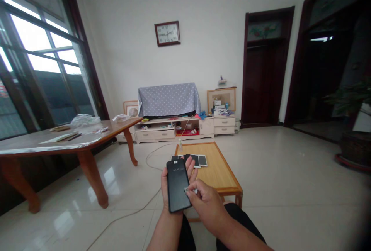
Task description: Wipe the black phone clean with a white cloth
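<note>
Phone [177,186] is sitting in the left hand [164,191], black back facing up, with a small logo showing near its top edge, and it's tilted slightly as the hand carries it above the lap. The left fingers [190,167] are standing up behind the far side, spread a little and wrapped around the edge, while the palm is supporting it from below. Now the right hand [207,204] is coming in from the side, fingers and thumb pinched together on a small white piece [189,191], too small to identify, and that piece is right at the phone's right edge. The right knuckles are crowding that edge and blocking part of the view beyond it. Just past the hands, a low wooden table [220,173] is standing on the tiled floor, with a row of phones lying flat near its far end, among them a white one [202,160] and a dark one [195,160]. A white cable [150,162] is snaking across the floor to the left of the table. Further left, a larger wooden table [72,143] is holding a plastic bag [85,120], and a cream cabinet [174,135] is standing against the far wall beneath a clock [167,33].
</note>
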The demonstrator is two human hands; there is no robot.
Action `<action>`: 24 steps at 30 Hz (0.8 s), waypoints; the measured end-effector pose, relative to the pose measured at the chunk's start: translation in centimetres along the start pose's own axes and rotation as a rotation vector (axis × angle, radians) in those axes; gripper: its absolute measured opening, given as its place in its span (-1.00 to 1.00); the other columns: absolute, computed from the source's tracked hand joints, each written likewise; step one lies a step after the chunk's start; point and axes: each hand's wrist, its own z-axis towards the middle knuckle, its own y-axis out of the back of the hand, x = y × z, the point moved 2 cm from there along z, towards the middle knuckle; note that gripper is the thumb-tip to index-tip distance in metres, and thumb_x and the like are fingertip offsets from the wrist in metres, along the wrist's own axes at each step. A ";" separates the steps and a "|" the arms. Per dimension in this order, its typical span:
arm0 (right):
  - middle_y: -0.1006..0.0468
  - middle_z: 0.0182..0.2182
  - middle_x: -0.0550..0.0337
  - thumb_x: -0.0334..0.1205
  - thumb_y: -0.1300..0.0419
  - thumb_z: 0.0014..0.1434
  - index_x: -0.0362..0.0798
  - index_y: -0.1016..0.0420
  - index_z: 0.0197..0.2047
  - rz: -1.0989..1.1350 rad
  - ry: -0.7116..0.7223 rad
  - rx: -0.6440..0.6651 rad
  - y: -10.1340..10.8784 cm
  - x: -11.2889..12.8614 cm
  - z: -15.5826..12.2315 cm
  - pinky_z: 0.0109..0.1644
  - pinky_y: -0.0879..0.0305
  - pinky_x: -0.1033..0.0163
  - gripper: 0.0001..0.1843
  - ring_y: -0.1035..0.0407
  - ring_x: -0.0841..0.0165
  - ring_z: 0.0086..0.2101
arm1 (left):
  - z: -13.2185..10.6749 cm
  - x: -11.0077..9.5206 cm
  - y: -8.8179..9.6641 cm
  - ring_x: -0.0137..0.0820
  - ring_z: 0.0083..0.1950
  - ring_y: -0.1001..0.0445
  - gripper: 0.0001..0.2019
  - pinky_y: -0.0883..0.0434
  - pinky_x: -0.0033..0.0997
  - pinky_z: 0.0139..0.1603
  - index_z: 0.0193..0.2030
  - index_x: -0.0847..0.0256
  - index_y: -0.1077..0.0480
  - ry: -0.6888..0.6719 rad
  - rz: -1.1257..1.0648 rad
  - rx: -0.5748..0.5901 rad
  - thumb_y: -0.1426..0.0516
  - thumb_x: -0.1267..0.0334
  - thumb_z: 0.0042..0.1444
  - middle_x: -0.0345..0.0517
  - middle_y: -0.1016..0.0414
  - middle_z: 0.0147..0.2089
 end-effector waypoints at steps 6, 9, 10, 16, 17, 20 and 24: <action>-0.49 -0.47 0.33 -0.15 -0.16 0.25 0.01 -0.45 -0.24 0.053 -0.002 -0.090 0.5 -0.1 1.7 -0.36 -0.15 0.34 -0.88 -0.35 0.41 -0.46 | 0.2 1.0 0.0 -0.17 0.58 0.23 -0.27 0.37 0.05 0.54 0.45 0.07 -0.11 0.027 0.060 0.036 0.26 -0.28 0.30 -0.04 -0.03 0.53; -0.47 -0.49 0.35 -0.14 -0.16 0.24 0.01 -0.42 -0.26 0.067 -0.037 -0.044 0.0 -0.8 0.4 -0.39 -0.13 0.35 -0.88 -0.34 0.41 -0.48 | 0.1 0.7 -0.1 -0.18 0.59 0.27 -0.26 0.41 0.09 0.52 0.47 0.04 -0.07 0.036 0.082 0.069 0.30 -0.29 0.30 -0.06 0.02 0.55; -0.48 -0.48 0.35 -0.16 -0.16 0.23 0.01 -0.42 -0.27 0.073 -0.044 -0.019 -0.2 -1.1 -0.2 -0.39 -0.14 0.35 -0.90 -0.35 0.41 -0.48 | 0.0 0.7 -0.2 -0.18 0.59 0.28 -0.26 0.43 0.12 0.52 0.47 0.01 -0.05 0.039 0.085 0.079 0.31 -0.29 0.30 -0.07 0.04 0.56; -0.52 -0.48 0.32 -0.17 -0.16 0.22 0.01 -0.44 -0.28 0.012 -0.052 -0.031 0.8 -0.6 0.2 -0.39 -0.13 0.35 -0.90 -0.38 0.40 -0.46 | -0.1 1.7 -1.1 -0.19 0.59 0.31 -0.24 0.39 0.12 0.52 0.49 0.04 0.01 0.074 0.074 0.079 0.32 -0.30 0.29 -0.06 0.01 0.55; -0.54 -0.46 0.31 -0.17 -0.16 0.23 0.01 -0.46 -0.27 -0.018 -0.033 -0.055 1.3 -0.3 0.8 -0.37 -0.15 0.35 -0.89 -0.40 0.39 -0.44 | 0.0 2.0 -1.1 -0.18 0.59 0.29 -0.24 0.37 0.10 0.53 0.49 0.06 0.00 0.081 0.070 0.069 0.30 -0.30 0.29 -0.04 -0.02 0.54; -0.62 -0.34 0.25 -0.17 -0.13 0.27 0.03 -0.52 -0.19 -0.123 0.023 -0.099 2.4 0.6 1.9 -0.27 -0.23 0.33 -0.85 -0.48 0.35 -0.35 | 0.1 2.4 -0.8 -0.14 0.58 0.22 -0.25 0.31 0.09 0.54 0.48 0.10 -0.04 0.093 0.064 0.028 0.27 -0.27 0.31 -0.02 -0.08 0.52; -0.68 -0.18 0.22 -0.18 -0.09 0.31 0.14 -0.57 0.00 -0.274 0.071 -0.014 1.9 0.8 0.2 -0.15 -0.30 0.29 -0.72 -0.56 0.29 -0.18 | -0.1 2.0 -0.3 -0.16 0.59 0.25 -0.27 0.31 0.14 0.53 0.44 0.05 -0.13 0.109 0.052 0.035 0.27 -0.28 0.30 -0.06 -0.07 0.52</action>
